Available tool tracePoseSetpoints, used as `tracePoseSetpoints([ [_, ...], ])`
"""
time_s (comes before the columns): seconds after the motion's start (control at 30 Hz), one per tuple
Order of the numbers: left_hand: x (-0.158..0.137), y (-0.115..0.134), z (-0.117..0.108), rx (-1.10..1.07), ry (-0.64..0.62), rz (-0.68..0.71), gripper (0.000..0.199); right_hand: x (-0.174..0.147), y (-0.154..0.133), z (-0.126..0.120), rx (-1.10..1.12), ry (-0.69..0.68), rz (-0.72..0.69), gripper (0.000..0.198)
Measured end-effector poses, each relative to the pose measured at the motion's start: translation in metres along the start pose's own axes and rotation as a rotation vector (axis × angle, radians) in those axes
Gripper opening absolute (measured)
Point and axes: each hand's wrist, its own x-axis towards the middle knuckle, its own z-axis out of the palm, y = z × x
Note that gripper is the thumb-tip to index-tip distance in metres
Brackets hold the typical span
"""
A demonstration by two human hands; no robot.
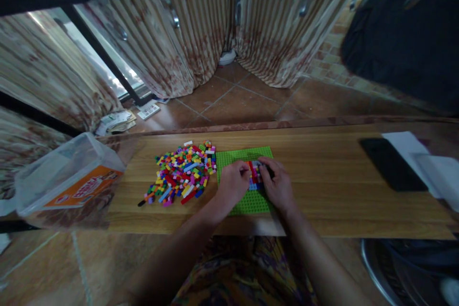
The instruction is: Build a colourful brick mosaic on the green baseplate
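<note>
A green studded baseplate [244, 155] lies flat on the wooden table. On its middle stands a low build of toy bricks [255, 172] in red, blue and other colours, partly covered by my hands. My left hand [234, 180] is closed in a pinch at the build's left side; what its fingertips hold, if anything, is too small to make out. My right hand [278, 184] curls its fingers round the build's right side, thumb toward me. Left of the baseplate spreads a loose pile of many-coloured toy bricks [184, 169].
A clear plastic tub [71, 172] with an orange label stands at the table's left end. Toward the right lie a black flat object [392, 164] and white papers [407, 146]. Beyond the wooden table [330, 172] are striped curtains [201, 33] and a tiled floor [236, 95].
</note>
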Motion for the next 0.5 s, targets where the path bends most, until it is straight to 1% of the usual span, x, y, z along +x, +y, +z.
tracePoseSetpoints([
  [0.13,-0.011,-0.005,-0.002,-0.091,0.026,0.075,0.014,0.0,0.0,-0.001,0.006,0.004,-0.005,0.029],
  [0.27,-0.03,-0.018,-0.018,-0.13,0.065,0.131,0.014,0.0,-0.002,-0.002,0.05,0.03,0.017,0.03],
  [0.37,-0.045,-0.038,-0.036,-0.083,0.147,0.184,0.013,-0.001,0.0,-0.003,0.113,0.079,0.073,0.032],
  [0.43,-0.055,-0.055,-0.048,-0.04,0.193,0.2,0.013,-0.002,0.002,-0.004,0.148,0.129,0.11,0.033],
  [0.5,-0.065,-0.072,-0.061,0.026,0.27,0.203,0.013,-0.003,0.004,-0.004,0.178,0.178,0.138,0.034],
])
